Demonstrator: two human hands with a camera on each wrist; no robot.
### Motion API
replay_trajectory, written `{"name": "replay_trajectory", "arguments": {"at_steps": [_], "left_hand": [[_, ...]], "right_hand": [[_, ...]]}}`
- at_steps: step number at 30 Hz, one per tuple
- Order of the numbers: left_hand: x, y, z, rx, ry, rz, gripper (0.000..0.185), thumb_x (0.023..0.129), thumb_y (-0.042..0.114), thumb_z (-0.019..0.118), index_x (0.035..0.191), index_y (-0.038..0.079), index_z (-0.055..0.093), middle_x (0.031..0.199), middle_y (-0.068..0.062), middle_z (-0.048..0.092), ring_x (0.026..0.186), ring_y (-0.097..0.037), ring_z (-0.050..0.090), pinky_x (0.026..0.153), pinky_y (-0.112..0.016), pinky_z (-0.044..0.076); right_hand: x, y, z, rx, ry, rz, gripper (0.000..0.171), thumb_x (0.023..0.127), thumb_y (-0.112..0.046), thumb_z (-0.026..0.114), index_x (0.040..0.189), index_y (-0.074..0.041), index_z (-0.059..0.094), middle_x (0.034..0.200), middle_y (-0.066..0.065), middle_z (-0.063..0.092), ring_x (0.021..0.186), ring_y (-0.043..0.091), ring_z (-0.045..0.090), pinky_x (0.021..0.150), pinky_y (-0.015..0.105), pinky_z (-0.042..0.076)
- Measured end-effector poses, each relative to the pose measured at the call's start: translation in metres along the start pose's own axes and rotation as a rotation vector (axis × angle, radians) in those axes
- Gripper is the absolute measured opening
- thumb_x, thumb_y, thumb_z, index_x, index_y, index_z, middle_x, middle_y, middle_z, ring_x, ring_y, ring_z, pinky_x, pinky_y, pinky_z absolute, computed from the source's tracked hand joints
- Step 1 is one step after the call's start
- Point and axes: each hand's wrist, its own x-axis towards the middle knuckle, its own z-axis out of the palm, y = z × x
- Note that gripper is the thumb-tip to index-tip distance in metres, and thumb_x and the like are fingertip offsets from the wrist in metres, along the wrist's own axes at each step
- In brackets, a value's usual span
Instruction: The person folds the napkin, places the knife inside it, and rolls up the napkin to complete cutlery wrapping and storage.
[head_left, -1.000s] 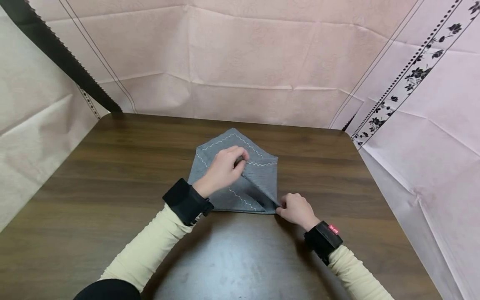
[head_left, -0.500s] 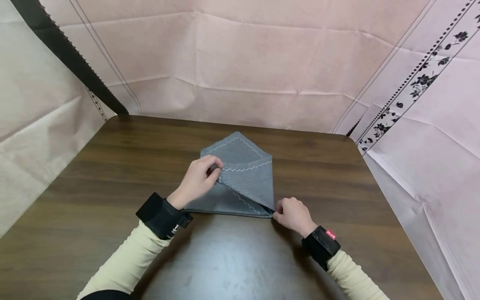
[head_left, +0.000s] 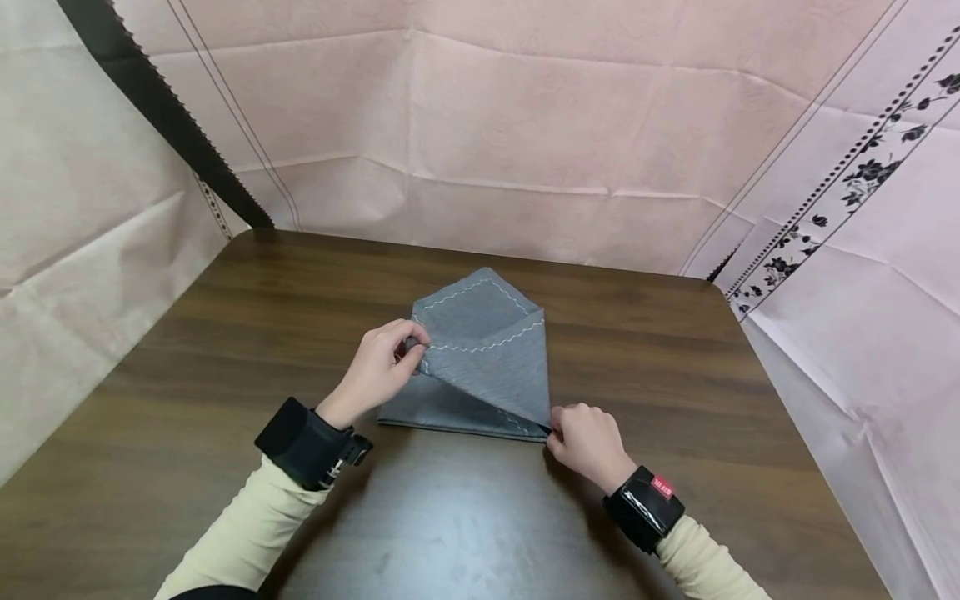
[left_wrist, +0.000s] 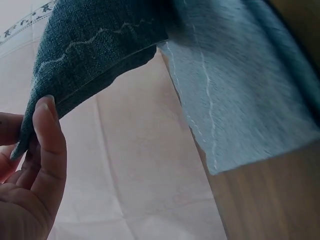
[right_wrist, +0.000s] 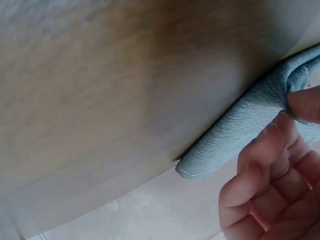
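A folded grey-blue cloth with wavy white stitching lies on the wooden table, its far end coming to a point. My left hand pinches a corner of its top layer and holds it up at the left side. In the left wrist view, thumb and fingers grip that corner, while a lower layer lies beneath, over the table edge in this view. My right hand pinches the near right corner. The right wrist view shows the rolled fold at my right fingertips.
The brown wooden table has rounded far corners. A pale pink sheet hangs behind it, with a black strip at left and a floral border at right. Black bands circle both wrists.
My left hand has drawn the top layer's corner leftward and lowered it, so the flap now spreads across the cloth. My right hand keeps its pinch at the near right corner.
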Motion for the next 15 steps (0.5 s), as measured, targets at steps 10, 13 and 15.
{"name": "replay_trajectory", "arguments": {"at_steps": [10,13,15], "left_hand": [[-0.021,-0.023,-0.009,0.071,-0.135,-0.079,0.01,0.079,-0.008,0.06,0.081,0.002,0.063,0.072,-0.002,0.058,0.059,-0.01,0.05,0.056,-0.025,0.044],[-0.028,-0.033,-0.013,0.098,-0.242,-0.139,0.011,0.079,-0.007,0.059,0.082,0.002,0.064,0.072,-0.001,0.06,0.061,-0.01,0.05,0.058,-0.026,0.043],[-0.032,-0.038,-0.014,0.122,-0.301,-0.169,0.011,0.08,-0.006,0.059,0.082,0.003,0.065,0.071,0.0,0.059,0.061,-0.01,0.048,0.059,-0.027,0.042]], "right_hand": [[-0.006,0.001,0.003,-0.01,-0.026,-0.099,0.034,0.068,-0.006,0.062,0.056,-0.018,0.032,0.054,-0.01,0.025,0.046,0.006,0.027,0.041,0.023,0.02],[-0.007,0.001,0.004,-0.017,-0.01,-0.115,0.033,0.068,-0.005,0.062,0.056,-0.018,0.034,0.054,-0.01,0.029,0.046,0.006,0.03,0.04,0.024,0.023],[-0.007,0.001,0.004,-0.02,0.003,-0.119,0.032,0.068,-0.004,0.062,0.056,-0.018,0.036,0.053,-0.01,0.032,0.045,0.006,0.033,0.039,0.024,0.025]]}}
